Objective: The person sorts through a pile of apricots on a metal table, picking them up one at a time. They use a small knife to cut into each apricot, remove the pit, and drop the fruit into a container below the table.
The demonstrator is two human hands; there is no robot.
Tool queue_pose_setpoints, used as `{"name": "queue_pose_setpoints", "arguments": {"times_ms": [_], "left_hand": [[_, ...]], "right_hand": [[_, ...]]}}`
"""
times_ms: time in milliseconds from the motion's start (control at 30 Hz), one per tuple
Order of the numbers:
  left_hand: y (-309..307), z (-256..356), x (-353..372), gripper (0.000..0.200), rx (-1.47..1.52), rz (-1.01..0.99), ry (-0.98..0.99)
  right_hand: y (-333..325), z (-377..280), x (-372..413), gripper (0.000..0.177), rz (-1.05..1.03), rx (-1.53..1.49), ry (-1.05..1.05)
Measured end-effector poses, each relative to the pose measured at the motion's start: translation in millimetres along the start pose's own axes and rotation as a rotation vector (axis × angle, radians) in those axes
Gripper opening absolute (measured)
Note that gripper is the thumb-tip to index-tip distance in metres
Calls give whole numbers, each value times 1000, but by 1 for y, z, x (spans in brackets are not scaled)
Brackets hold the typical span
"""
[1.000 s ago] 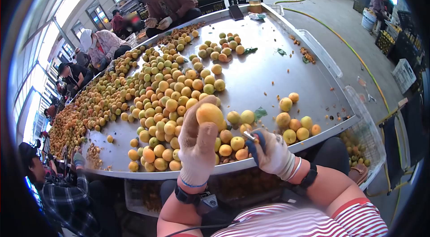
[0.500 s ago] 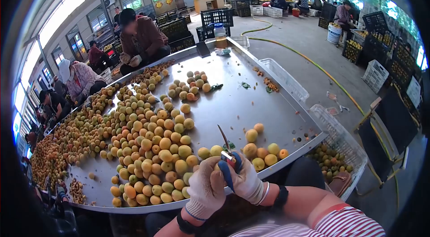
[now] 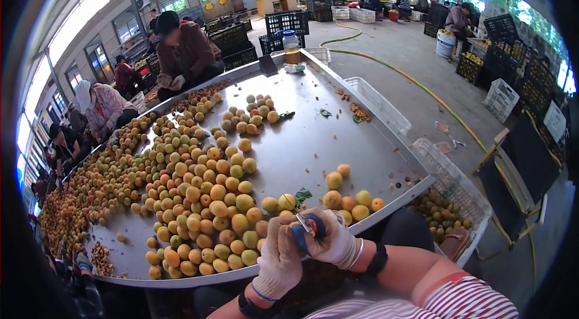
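Observation:
Both my hands wear whitish knit gloves and meet at the near edge of the metal table (image 3: 289, 156). My right hand (image 3: 335, 242), with blue coverings on its thumb and finger, is closed round a small knife (image 3: 306, 221). The knife's thin blade points up and away to the left. My left hand (image 3: 280, 255) is curled right against the right one; whatever lies inside its fingers is hidden. A large spread of apricots (image 3: 208, 189) covers the table to the left. A smaller group of apricots (image 3: 348, 202) lies just beyond my right hand, and a green leaf (image 3: 303, 195) lies near the blade.
White crates (image 3: 458, 189) stand along the table's right side, one holding greenish fruit (image 3: 443, 213). A folding chair (image 3: 525, 168) is at the right, and a hose (image 3: 416, 81) crosses the floor. Co-workers sit along the far left edge, one in a maroon jacket (image 3: 196, 53).
The knife's blade has tipped lower, from standing nearly upright to slanting, and shows less. My hands stay together in nearly the same place. The view has shifted slightly.

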State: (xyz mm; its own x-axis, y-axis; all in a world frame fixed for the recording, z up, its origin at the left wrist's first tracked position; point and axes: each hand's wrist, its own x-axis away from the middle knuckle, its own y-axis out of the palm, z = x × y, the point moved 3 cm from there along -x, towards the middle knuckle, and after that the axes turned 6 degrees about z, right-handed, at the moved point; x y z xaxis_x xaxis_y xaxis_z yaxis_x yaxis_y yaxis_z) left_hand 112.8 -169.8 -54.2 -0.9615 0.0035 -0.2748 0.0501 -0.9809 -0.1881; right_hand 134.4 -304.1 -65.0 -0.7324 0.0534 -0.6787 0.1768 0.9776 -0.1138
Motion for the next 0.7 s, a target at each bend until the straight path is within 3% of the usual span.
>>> {"name": "queue_pose_setpoints", "arguments": {"times_ms": [233,267,367,433,500,533,567,633,667,700], "left_hand": [[-3,-26,0,34,-8,-33,-157],[-1,-27,2,33,113,-17,-226],[-3,-34,1,32,73,-26,-267],[-7,-50,3,31,-32,-40,-186],[-7,-47,2,28,-451,-130,220],[-7,-61,0,25,-299,-207,-82],[-12,-64,-5,25,-302,-205,-92],[-12,-70,-9,26,1054,-274,-847],[-3,-64,-13,27,539,-168,-541],[-6,-56,-17,27,535,-169,-541]], "right_hand": [[0,9,8,17,-23,161,-113],[0,9,7,17,-42,150,-93],[7,18,10,16,-61,43,33],[6,17,7,17,-62,168,-80],[6,24,9,20,-101,171,-75],[6,22,9,19,-138,193,-136],[7,20,10,19,-174,216,-200],[9,20,16,28,-239,262,-206],[11,15,15,29,-220,206,-251],[11,11,14,30,-197,151,-298]]}}
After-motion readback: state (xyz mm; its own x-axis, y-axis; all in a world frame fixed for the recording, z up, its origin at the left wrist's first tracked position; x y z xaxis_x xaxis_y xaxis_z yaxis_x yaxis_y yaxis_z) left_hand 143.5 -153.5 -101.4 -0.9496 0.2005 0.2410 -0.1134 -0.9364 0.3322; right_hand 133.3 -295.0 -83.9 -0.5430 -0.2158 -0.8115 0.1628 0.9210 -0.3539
